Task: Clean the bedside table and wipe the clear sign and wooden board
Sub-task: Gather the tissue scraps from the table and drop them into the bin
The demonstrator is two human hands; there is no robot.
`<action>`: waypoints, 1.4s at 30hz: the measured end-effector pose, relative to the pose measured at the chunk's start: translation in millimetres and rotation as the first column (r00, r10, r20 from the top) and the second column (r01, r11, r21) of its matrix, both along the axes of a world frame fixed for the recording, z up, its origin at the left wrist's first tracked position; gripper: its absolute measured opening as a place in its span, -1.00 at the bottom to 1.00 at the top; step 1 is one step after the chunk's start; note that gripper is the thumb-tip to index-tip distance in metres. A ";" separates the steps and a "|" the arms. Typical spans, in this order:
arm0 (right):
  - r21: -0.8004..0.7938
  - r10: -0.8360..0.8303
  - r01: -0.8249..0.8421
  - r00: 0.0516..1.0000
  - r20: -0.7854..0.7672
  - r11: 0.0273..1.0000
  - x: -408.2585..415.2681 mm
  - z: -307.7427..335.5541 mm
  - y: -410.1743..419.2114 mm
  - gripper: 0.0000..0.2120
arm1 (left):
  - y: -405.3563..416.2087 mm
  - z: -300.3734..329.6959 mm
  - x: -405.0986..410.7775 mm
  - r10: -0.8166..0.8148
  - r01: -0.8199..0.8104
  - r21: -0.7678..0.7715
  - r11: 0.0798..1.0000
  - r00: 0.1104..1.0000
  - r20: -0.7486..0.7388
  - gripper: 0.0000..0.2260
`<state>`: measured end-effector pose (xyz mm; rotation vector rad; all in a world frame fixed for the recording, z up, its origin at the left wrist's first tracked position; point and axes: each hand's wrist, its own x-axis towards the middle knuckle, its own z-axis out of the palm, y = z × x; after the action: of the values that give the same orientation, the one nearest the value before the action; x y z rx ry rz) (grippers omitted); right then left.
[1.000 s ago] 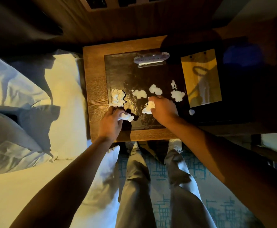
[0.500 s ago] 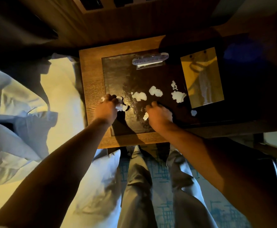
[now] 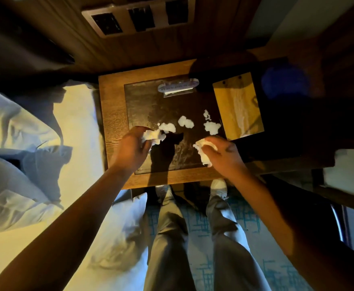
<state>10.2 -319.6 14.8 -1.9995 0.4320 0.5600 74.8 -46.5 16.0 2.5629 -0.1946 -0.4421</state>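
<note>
While both hands clear litter, the left hand [image 3: 131, 149] and right hand [image 3: 224, 153] each have fingers pinching tissue wads; remaining scraps [image 3: 185, 121] dot the surface [image 3: 113, 114], clear sign [image 3: 178, 86] and wooden board [image 3: 238, 106] behind, unwiped.

The clear sign [image 3: 178, 86] carries lettering, but it is too blurred to read.

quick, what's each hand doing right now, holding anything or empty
Left hand: closed on a crumpled white paper wad.
Right hand: closed on another white paper wad.
</note>
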 end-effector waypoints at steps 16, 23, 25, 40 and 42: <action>0.237 -0.422 0.428 0.903 -0.077 0.872 -83.2 73.0 -137.5 -0.54 | -149.9 86.2 -28.1 -0.075 0.016 -0.219 0.976 0.961 -0.266 -0.59; 0.330 -0.708 0.693 0.700 -0.093 0.641 -136.6 70.1 -144.4 -0.67 | -200.3 88.0 -10.4 -0.314 0.211 -0.354 0.911 0.912 -0.263 -0.85; 0.338 -0.780 0.782 0.600 -0.178 0.524 -151.5 72.5 -136.2 -0.69 | -208.5 84.1 -11.9 -0.450 0.355 -0.355 0.865 0.862 -0.234 -0.91; 0.237 -0.976 0.966 0.148 -0.160 0.108 -329.1 26.6 -132.1 -0.85 | -352.2 47.0 -131.9 -0.657 0.488 -0.442 0.753 0.519 -0.547 -0.76; 0.244 -0.985 0.969 0.074 -0.154 0.034 -353.3 18.0 -148.9 -0.89 | -379.2 36.0 -155.1 -0.652 0.483 -0.441 0.756 0.504 -0.566 -0.74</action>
<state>-343.1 -468.6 32.8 -0.9315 1.4667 -0.3760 -80.3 -425.7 52.1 1.8521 -0.7800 -1.5156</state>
